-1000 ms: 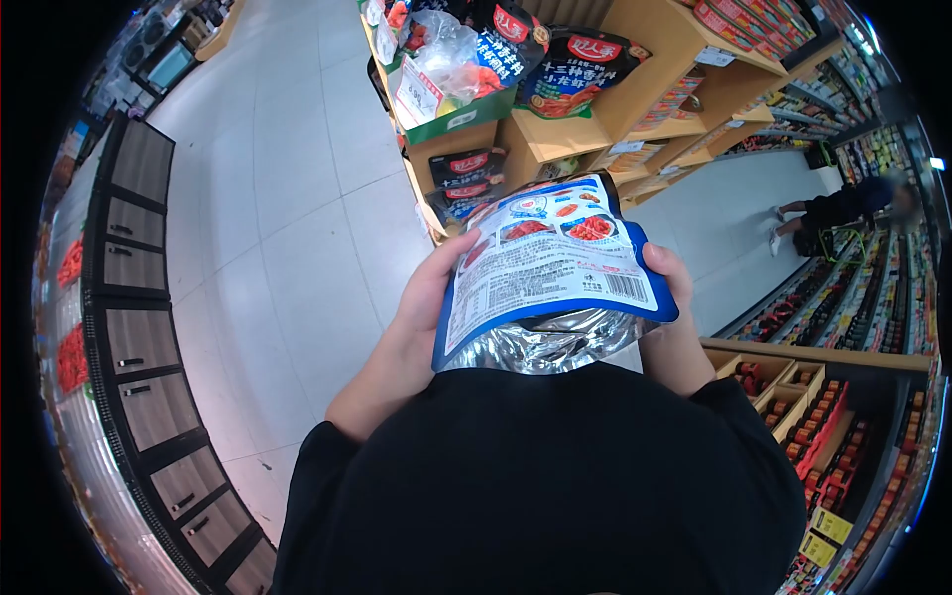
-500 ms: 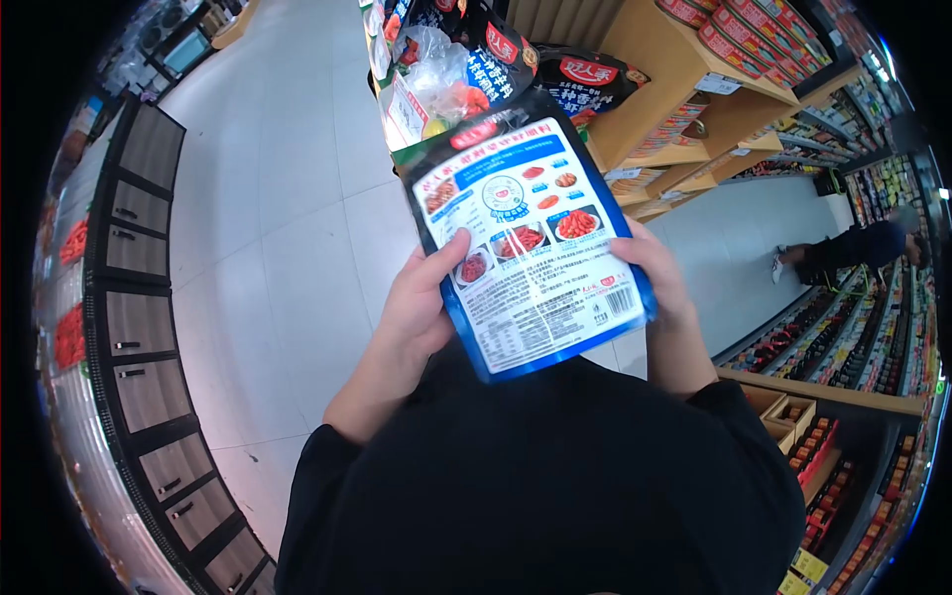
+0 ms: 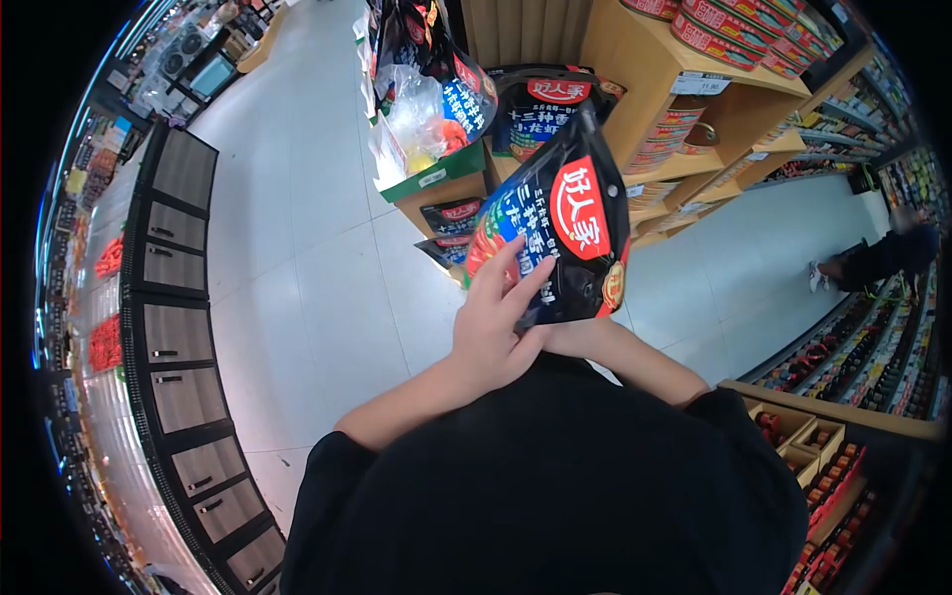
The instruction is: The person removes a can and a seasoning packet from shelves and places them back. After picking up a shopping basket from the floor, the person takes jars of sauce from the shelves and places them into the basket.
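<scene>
In the head view, the two hands are close together at the middle, both at one dark pouch (image 3: 555,233); the pouch is held up in front of the black-clothed torso (image 3: 555,476), tilted, its printed front with the red label facing the camera and its black top end turned to the right of the picture.

The left hand (image 3: 496,322) comes in from the lower left, its forearm slanting up and to the right out of a black sleeve; its back is toward the camera, and its fingers are spread and slightly bent over the pouch's front, their tips touching the printed part; the thumb lies by the pouch's lower edge; whether this hand grips or only rests there, I cannot tell.

The right hand (image 3: 580,335) reaches in from the lower right, its forearm slanting up and to the left; it is at the pouch's underside, its fingers hidden, so their closure cannot be told.

Beyond the pouch, a green-edged box (image 3: 433,178) holds more pouches and a clear plastic bag (image 3: 412,109); to its right, a wooden shelf (image 3: 635,59) bears stacked cans (image 3: 724,32); dark-framed cabinets (image 3: 180,332) line the left side; another person (image 3: 883,260) is well apart at the right.
</scene>
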